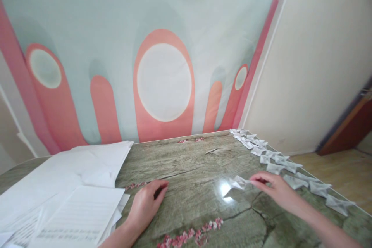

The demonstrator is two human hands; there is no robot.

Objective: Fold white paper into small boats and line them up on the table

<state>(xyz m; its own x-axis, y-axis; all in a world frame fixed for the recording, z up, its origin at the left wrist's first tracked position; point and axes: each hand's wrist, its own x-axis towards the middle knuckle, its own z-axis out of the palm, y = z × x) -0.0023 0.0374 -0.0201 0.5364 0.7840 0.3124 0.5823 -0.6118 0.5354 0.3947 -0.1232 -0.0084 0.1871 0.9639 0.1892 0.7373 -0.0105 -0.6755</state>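
Note:
A small white folded paper piece (240, 182) with pointed ends is pinched by one tip between the thumb and fingers of my right hand (269, 186), just over the table. My left hand (148, 202) rests near the middle of the table, its fingers curled and thumb close to the index finger; nothing shows in it. Along the right edge of the table lie several similar folded papers (275, 168) in rough rows. Left of my left hand is a pile of printed paper squares (81, 209).
Large white sheets (87, 162) lie under and behind the printed squares. The table (180, 170) has a stone-like green-brown top with pink flower prints and a bright light reflection. A patterned wall covering (162, 131) stands behind it; a brown door (345, 128) is at the right.

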